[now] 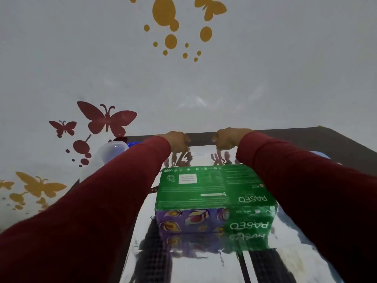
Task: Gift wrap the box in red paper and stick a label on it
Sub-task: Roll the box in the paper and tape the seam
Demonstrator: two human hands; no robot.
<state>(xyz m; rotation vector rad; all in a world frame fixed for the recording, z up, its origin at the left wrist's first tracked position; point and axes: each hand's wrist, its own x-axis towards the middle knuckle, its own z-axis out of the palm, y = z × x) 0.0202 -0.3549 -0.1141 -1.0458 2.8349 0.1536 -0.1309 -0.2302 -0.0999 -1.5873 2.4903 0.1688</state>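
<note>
Box (214,193) on mirror-bright sheet (204,262) over dark table (346,144), butterfly-stickered wall (106,119) behind, left hand (177,142) and right hand (229,139) curled at sheet's far edge, grip unclear.

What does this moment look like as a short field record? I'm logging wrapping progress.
box: green and purple tissue box, unwrapped, lying on the sheet
sheet: shiny silver-looking wrapping sheet spread on the table
left hand: at the sheet's far edge, fingers curled
right hand: at the sheet's far edge, fingers curled
label: none seen
beside: clear plastic container, far left
</note>
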